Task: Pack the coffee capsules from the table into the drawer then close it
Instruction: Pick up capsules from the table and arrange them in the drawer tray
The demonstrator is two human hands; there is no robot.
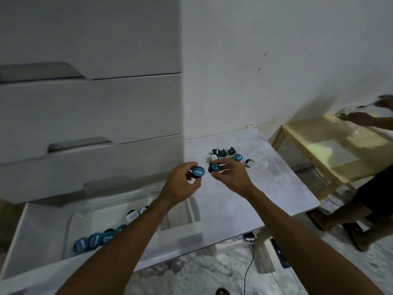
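Both bare forearms enter from 6 o'clock, reaching toward 12, converging near frame centre. Left hand (182, 182): back of hand up, wrist straight, fingers and thumb curled, pinching a small round object at 1 o'clock of palm. Right hand (230, 174): just beside left at its 3 o'clock, not touching; back up, fingers arched toward 9 o'clock, fingertips (219, 161) closed on second small object.
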